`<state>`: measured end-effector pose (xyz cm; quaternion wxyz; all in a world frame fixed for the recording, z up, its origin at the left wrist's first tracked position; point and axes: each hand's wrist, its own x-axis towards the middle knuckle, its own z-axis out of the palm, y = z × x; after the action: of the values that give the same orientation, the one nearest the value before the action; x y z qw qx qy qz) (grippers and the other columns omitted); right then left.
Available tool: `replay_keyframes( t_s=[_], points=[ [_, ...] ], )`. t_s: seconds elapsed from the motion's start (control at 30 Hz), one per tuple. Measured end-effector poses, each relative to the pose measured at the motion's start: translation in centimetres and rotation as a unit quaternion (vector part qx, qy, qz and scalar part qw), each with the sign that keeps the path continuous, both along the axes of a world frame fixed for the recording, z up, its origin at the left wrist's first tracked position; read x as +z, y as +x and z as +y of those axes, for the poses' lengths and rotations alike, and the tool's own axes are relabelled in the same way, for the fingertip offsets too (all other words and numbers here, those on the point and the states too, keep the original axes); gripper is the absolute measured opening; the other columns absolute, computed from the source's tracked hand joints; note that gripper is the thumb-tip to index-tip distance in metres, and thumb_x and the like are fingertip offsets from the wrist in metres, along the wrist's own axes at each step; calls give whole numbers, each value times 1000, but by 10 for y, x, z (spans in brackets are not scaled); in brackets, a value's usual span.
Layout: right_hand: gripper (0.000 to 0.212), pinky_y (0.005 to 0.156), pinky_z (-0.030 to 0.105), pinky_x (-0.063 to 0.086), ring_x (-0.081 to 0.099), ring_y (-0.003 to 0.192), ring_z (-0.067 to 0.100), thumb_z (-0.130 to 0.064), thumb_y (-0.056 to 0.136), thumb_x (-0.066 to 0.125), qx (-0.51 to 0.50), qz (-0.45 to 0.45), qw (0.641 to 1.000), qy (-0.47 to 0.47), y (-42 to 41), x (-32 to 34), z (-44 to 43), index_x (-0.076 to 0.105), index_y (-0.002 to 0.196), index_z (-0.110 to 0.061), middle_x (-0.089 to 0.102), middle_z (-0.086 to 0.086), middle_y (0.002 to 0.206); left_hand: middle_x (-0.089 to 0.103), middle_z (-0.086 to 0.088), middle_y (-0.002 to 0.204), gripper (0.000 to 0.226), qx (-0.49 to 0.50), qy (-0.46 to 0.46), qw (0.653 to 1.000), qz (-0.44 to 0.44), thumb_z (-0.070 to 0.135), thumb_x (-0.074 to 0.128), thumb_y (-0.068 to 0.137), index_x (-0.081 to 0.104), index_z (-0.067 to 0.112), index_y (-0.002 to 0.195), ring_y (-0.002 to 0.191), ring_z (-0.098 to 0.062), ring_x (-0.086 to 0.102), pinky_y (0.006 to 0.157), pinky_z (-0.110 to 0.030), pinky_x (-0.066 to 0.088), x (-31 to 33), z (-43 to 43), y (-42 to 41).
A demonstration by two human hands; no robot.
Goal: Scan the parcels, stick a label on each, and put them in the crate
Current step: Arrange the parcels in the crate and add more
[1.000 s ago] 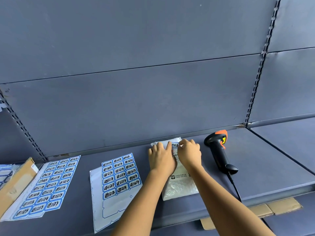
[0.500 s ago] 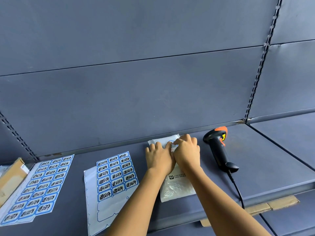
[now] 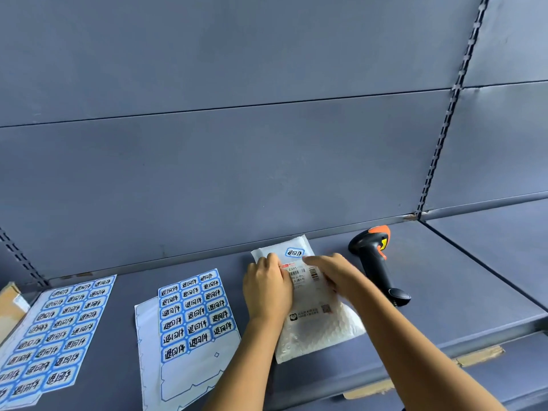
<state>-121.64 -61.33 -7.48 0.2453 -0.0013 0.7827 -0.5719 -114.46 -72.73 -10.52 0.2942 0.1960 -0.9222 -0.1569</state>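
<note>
A white bubble-mailer parcel (image 3: pixel 314 324) lies flat on the grey shelf (image 3: pixel 462 292). A blue label (image 3: pixel 294 252) is stuck near its far end, above the printed shipping label. My left hand (image 3: pixel 267 289) rests on the parcel's left side with its fingers laid flat. My right hand (image 3: pixel 335 274) hovers over the parcel's right side, blurred, fingers extended and holding nothing. A black and orange barcode scanner (image 3: pixel 376 262) lies on the shelf to the right of the parcel. No crate is in view.
A partly used sheet of blue labels (image 3: pixel 195 310) lies left of the parcel, and a fuller sheet (image 3: pixel 56 327) lies further left. A cardboard box corner (image 3: pixel 9 307) shows at the left edge. Cardboard (image 3: pixel 477 355) sticks out under the shelf front.
Both hands have drawn back from the parcel's far end, uncovering the stuck blue label. The right hand has moved to the right and lifted off it.
</note>
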Motion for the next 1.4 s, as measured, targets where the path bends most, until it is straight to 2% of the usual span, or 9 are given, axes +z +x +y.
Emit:
replay_keyframes(
  t_s=[0.1, 0.17, 0.3, 0.57, 0.8, 0.97, 1.17, 1.3, 1.4],
  points=[
    [38, 68, 32, 48, 57, 71, 30, -26, 70, 78, 69, -67, 995, -27, 9, 10, 22, 68, 96, 1, 64, 21, 83, 64, -7, 87, 15, 19, 30, 999, 27, 19, 48, 93, 56, 9, 84, 81, -25, 55, 60, -31, 36, -1, -1, 5],
    [30, 74, 36, 54, 65, 78, 32, -17, 82, 69, 106, -50, 993, -20, 23, 8, 27, 69, 102, 4, 71, 23, 97, 62, -5, 90, 18, 35, 73, 996, 40, 21, 44, 96, 55, 9, 86, 84, -23, 54, 58, -27, 34, 0, 2, 14],
    [24, 78, 44, 56, 67, 83, 35, -8, 87, 62, 97, -24, 992, -71, 51, 5, 38, 66, 106, 5, 70, 25, 103, 58, -2, 84, 17, 47, 202, 976, 64, 18, 44, 97, 48, 12, 82, 73, -18, 52, 48, -22, 28, 3, 9, 37],
    [27, 88, 55, 53, 69, 93, 37, -11, 86, 64, 57, 28, 987, -145, 92, 28, 114, 63, 111, -2, 73, 17, 100, 65, -17, 86, 12, 28, 271, 959, 78, 15, 48, 96, 53, 9, 86, 80, -37, 60, 60, -31, 33, 15, 41, 78],
    [27, 84, 52, 55, 68, 96, 38, -8, 89, 59, -56, 48, 980, -183, 162, 24, 267, 61, 115, -3, 71, 18, 105, 62, -5, 75, 15, -144, 266, 953, 27, 14, 48, 95, 57, 8, 85, 72, -29, 55, 59, -33, 35, 14, 174, 121],
    [28, 76, 50, 56, 68, 89, 36, -8, 88, 59, -183, 41, 965, -185, 241, -1, 395, 59, 116, -1, 70, 19, 107, 57, 3, 64, 22, -273, 297, 912, -79, 17, 48, 95, 53, 22, 74, 59, -19, 51, 54, -29, 38, -15, 293, 162],
    [40, 72, 46, 56, 65, 96, 39, -8, 80, 65, -327, 41, 924, -193, 357, -24, 516, 57, 118, 3, 68, 22, 111, 59, 1, 69, 19, -392, 262, 867, -160, 19, 48, 94, 57, 16, 78, 68, -23, 53, 58, -31, 37, -36, 427, 221],
    [54, 81, 47, 55, 64, 106, 39, -15, 69, 71, -399, 60, 897, -179, 428, -27, 576, 58, 119, 1, 69, 17, 112, 61, 0, 69, 17, -456, 260, 831, -183, 18, 50, 91, 59, 13, 78, 70, -24, 54, 58, -31, 38, -40, 505, 259],
    [40, 92, 53, 51, 65, 106, 36, -10, 80, 69, -438, 59, 878, -186, 461, -31, 606, 60, 118, -3, 70, 14, 112, 61, 1, 72, 17, -486, 233, 819, -197, 20, 50, 91, 60, 13, 79, 75, -23, 55, 59, -28, 35, -38, 541, 280]
  ],
)
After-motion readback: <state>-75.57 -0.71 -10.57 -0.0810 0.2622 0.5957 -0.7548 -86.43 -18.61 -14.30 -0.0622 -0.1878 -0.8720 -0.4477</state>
